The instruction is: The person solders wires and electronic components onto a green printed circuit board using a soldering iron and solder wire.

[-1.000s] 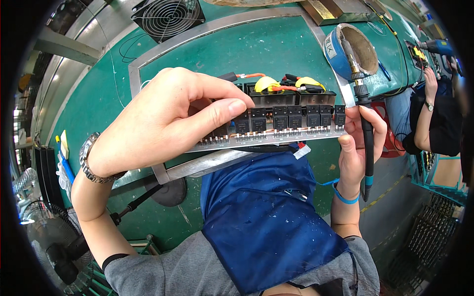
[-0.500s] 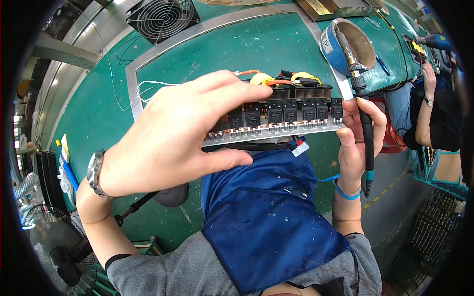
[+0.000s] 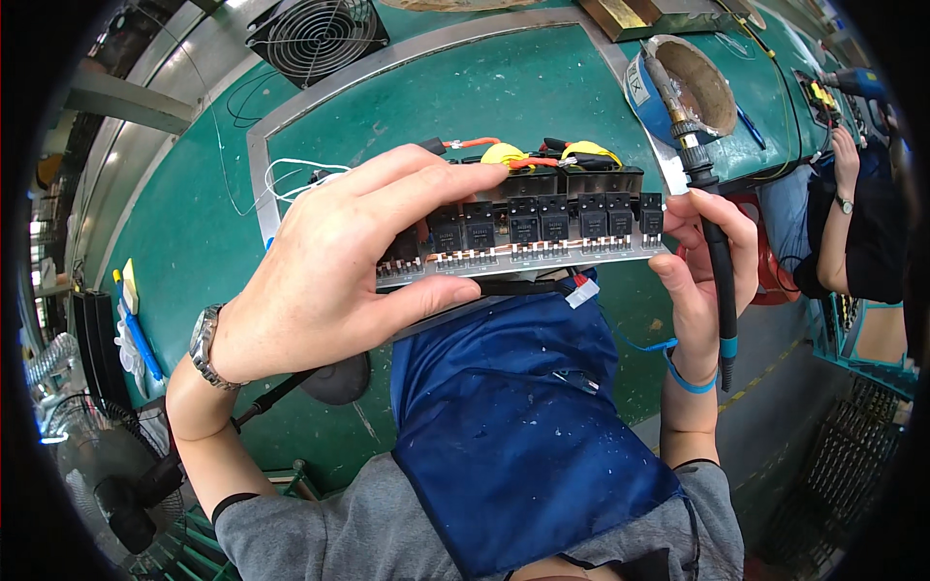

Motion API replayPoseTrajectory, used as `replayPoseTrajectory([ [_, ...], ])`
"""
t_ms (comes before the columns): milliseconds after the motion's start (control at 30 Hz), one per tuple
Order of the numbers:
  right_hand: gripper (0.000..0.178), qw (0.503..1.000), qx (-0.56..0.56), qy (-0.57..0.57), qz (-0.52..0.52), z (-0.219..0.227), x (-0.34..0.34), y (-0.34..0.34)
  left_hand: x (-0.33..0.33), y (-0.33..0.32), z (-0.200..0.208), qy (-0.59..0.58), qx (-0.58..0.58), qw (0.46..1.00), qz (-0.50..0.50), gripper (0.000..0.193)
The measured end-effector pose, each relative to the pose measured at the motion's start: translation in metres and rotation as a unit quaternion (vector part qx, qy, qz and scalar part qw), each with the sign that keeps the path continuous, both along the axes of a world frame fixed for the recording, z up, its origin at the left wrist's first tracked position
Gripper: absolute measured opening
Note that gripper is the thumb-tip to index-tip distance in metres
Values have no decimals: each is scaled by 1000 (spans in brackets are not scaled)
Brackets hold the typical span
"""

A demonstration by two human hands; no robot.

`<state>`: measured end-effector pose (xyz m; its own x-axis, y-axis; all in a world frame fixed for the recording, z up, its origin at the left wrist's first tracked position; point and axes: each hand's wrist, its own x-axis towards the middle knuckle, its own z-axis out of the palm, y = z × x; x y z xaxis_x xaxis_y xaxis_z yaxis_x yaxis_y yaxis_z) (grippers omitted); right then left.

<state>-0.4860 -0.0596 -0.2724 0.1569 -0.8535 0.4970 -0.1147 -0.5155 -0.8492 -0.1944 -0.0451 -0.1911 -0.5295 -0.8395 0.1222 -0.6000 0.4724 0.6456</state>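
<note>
A circuit board [image 3: 542,254] is held up, tilted, in front of my blue apron. A row of black transistors [image 3: 523,223] stands along it, with black blocks and yellow-wrapped coils [image 3: 504,155] behind. My left hand [image 3: 320,257] grips the board's left end, thumb below and fingers over the top, hiding that end. The fingers of my right hand [image 3: 707,261] pinch the right end. A soldering iron [image 3: 719,281] with a black handle also lies across my right hand, its metal tip up and away from the board. A white connector [image 3: 582,292] hangs below the board.
On the green-topped bench stand a black fan [image 3: 320,39] at the far left and a round blue-sided container [image 3: 693,87] at the far right. A blue pen [image 3: 751,128] lies beside it. Another person's hand [image 3: 845,155] is at the right, near a power tool [image 3: 857,81].
The board has shifted slightly left together with my left hand. My right hand stays at the board's right end with the soldering iron, nearly unmoved.
</note>
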Motion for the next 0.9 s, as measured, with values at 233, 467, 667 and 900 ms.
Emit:
replayPoseTrajectory([
  [233, 57, 968, -153, 174, -94, 25, -33, 3, 2, 2, -1, 4, 0, 1000, 11, 67],
  [467, 50, 986, -136, 87, -44, 64, -59, 37, -1, 4, -2, 12, -5, 1000, 5, 66],
  [667, 39, 926, -229, 207, 218, 88, -71, 26, 0, 7, -2, -19, -6, 1000, -13, 59],
  [900, 27, 918, -206, 202, 273, 87, -43, 31, -2, 7, 1, -11, 0, 1000, 0, 57],
])
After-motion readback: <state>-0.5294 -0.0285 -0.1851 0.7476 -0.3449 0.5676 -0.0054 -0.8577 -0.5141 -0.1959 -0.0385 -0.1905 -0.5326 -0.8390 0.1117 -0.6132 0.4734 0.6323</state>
